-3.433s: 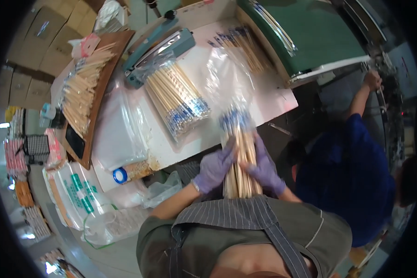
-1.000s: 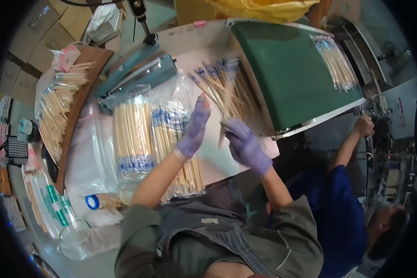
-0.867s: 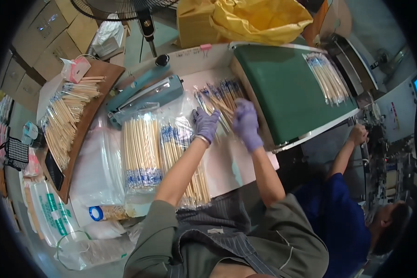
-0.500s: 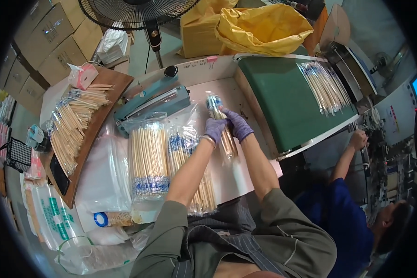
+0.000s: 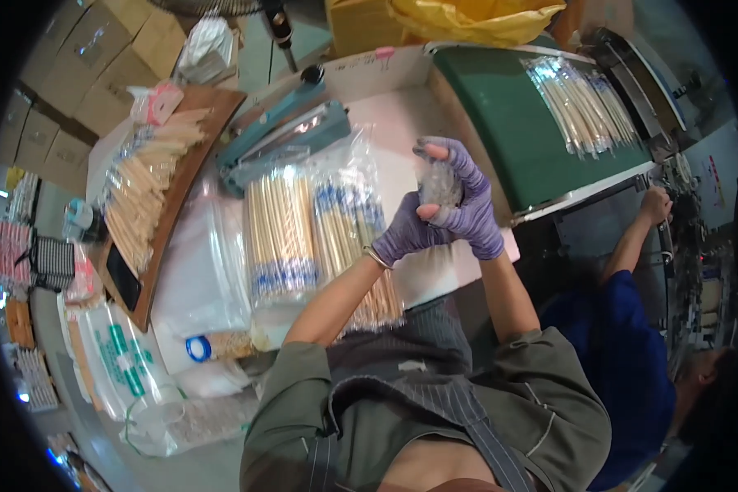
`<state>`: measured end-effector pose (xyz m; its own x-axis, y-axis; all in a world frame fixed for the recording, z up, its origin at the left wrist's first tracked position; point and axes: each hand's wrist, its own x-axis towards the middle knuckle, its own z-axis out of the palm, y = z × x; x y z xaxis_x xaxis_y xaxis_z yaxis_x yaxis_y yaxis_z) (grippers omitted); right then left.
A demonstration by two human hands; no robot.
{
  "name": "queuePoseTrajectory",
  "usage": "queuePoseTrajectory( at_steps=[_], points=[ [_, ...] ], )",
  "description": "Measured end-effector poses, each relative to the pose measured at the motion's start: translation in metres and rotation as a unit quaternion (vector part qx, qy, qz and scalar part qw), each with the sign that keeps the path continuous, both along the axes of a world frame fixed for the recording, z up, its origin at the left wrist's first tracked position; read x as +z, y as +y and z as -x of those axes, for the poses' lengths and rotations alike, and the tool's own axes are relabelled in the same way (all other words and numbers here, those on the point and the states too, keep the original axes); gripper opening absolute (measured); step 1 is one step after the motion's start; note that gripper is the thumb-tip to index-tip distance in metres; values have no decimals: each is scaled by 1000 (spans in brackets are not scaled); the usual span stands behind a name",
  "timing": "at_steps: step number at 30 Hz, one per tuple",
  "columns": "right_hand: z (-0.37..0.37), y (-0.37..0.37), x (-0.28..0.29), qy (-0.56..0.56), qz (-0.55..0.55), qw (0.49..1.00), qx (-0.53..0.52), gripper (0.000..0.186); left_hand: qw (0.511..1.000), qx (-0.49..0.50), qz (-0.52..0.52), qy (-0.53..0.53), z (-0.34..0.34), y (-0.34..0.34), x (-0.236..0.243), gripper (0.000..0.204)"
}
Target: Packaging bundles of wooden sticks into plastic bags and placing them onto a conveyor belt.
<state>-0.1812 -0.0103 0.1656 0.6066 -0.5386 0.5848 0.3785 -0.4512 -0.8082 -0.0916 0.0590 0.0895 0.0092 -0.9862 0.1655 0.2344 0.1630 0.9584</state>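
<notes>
A clear-wrapped bundle (image 5: 440,185) is held above the tabletop (image 5: 394,115), gripped between the curled fingers and thumb of the right hand (image 5: 477,209). The left hand (image 5: 410,230) is placed close against it; its grip cannot be told, its fingers being partly hidden. Bagged sticks (image 5: 283,230) are laid to the left

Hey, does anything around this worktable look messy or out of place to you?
Mainly the heap of sticks on the brown board: they lie fanned and jumbled, unlike the bagged sticks, which run side by side. Also, on the right hand, a couple of fingertips look bare, poking out of the purple glove.
</notes>
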Motion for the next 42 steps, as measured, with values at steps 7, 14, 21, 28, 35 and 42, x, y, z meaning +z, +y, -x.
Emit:
queuePoseTrajectory(
  at_steps=[7,14,21,28,35,42],
  points=[
    [33,77,-78,137,-311,938,72,14,890,49,-310,-330,25,143,17,36],
    [-8,102,-86,268,-282,917,90,15,760,243,-155,-583,-51,145,-26,22],
    [22,141,-110,317,-106,939,-74,35,912,228,-178,-291,-4,143,38,25],
    [86,207,-50,293,141,922,-210,35,898,2,-117,-425,38,204,64,12],
    [64,143,-117,264,121,918,-270,22,771,400,-60,-491,21,223,-47,6],
    [133,187,-64,232,273,933,-16,19,684,253,241,-640,55,319,-98,13]
  ],
)
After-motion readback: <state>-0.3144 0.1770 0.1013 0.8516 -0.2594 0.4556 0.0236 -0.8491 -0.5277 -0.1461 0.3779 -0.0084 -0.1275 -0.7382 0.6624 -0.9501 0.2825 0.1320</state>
